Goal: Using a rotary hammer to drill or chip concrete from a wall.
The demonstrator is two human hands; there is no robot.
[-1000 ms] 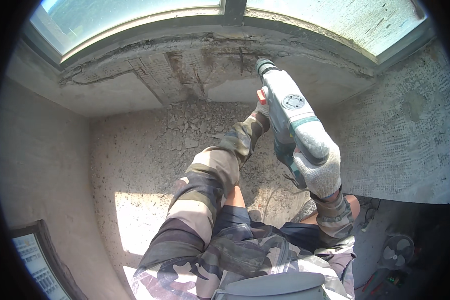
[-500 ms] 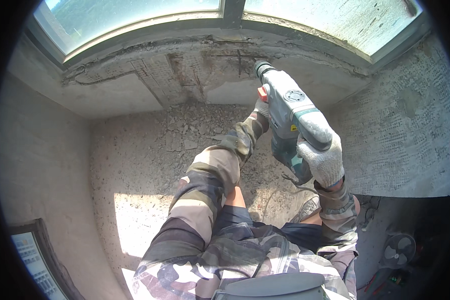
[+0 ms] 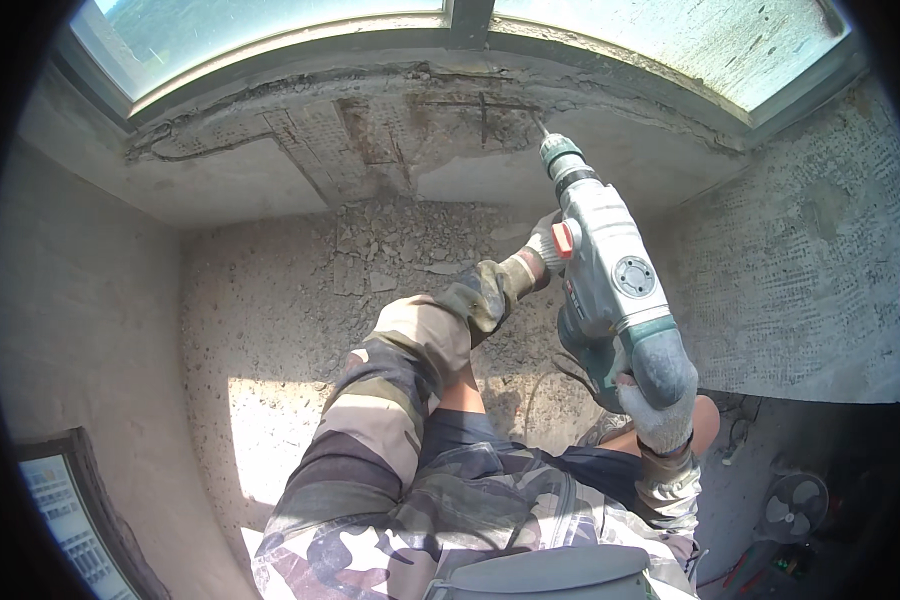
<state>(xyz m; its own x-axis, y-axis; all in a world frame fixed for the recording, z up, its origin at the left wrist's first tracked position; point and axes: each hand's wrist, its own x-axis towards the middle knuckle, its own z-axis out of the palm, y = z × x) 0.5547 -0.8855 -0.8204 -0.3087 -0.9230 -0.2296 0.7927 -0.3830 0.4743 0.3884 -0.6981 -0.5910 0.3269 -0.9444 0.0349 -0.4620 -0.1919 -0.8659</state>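
A grey-and-green rotary hammer [image 3: 610, 245] slants across the right of the view, its nose up toward the wall under the window. The thin bit [image 3: 541, 125] meets or nearly meets the broken wall edge [image 3: 515, 112]; I cannot tell if it touches. My left hand [image 3: 544, 243], in a whitish glove, grips the tool's side close behind the chuck, partly hidden by the body. Wrapped round the rear handle is my right hand [image 3: 662, 415], gloved too. Rusty bars [image 3: 483, 118] show in the chipped strip of wall.
Broken plaster [image 3: 385, 245] litters the floor below the wall. A cable [image 3: 532, 400] runs down from the tool. Glass windows [image 3: 270, 40] stand above the sill. At right hangs a pale textured panel [image 3: 790, 300]; a fan [image 3: 796, 503] stands at lower right.
The rotary hammer has moved back and to the right, with both hands on it. Its chuck has come away from the wall, and the bit now shows.
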